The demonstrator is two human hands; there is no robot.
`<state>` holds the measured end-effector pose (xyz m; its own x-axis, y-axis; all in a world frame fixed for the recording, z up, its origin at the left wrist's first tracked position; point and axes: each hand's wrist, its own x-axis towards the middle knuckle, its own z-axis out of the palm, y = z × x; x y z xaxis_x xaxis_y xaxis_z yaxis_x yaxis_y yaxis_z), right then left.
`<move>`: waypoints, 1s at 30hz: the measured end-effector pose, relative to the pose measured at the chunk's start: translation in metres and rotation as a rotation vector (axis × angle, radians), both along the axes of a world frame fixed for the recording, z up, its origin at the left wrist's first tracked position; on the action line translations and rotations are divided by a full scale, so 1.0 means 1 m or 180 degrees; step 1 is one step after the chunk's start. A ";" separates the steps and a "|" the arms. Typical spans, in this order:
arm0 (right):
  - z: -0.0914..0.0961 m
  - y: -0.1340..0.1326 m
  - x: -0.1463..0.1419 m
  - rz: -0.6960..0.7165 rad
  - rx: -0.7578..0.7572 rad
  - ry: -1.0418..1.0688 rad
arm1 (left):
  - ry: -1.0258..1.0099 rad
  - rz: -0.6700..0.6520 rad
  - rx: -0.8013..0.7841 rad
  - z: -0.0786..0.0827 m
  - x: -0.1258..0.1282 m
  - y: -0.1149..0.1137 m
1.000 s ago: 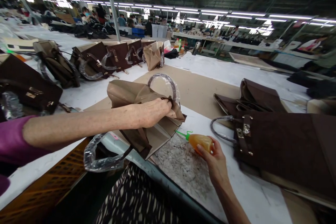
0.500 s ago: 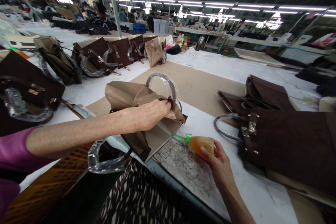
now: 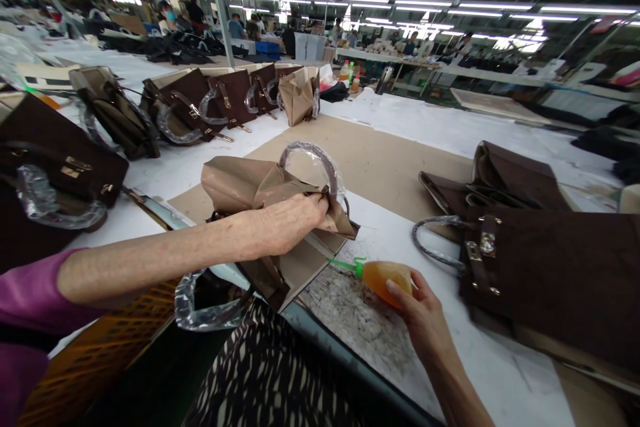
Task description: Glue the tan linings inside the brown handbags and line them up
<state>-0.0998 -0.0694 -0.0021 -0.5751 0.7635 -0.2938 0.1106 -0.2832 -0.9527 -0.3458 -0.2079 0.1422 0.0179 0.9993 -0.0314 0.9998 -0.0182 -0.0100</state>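
A handbag (image 3: 240, 180) with its tan lining showing lies at the table's near edge, its plastic-wrapped handles sticking out above and below. Across it reaches my left hand (image 3: 295, 220), fingers closed on the lining near the bag's opening. My right hand (image 3: 420, 300) grips a soft squeeze bottle (image 3: 385, 282) of amber liquid, probably glue. The bottle's thin green nozzle points left, its tip at the edge of the bag's opening. Where exactly the tip touches is hard to make out.
Dark brown handbags (image 3: 545, 273) lie on the right. More bags (image 3: 235, 97) stand in a row at the back left. An orange plastic crate (image 3: 115, 347) sits below the table's edge. A metal pole (image 3: 219, 7) rises behind the row. Several people are far off.
The view has shifted slightly. Both hands, the bag and the bottle keep nearly the same positions relative to each other.
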 end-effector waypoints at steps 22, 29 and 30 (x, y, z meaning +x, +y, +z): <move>0.045 -0.035 0.001 0.0736 0.0021 -0.0110 | 0.0120 -0.0101 0.0011 -0.005 0.000 -0.002; 0.048 -0.047 0.001 0.0668 -0.0110 -0.0037 | 0.0098 -0.0288 0.0144 -0.009 -0.004 -0.003; 0.047 -0.049 0.000 0.0666 -0.0131 -0.0017 | 0.0119 -0.0249 0.0113 -0.009 -0.003 -0.003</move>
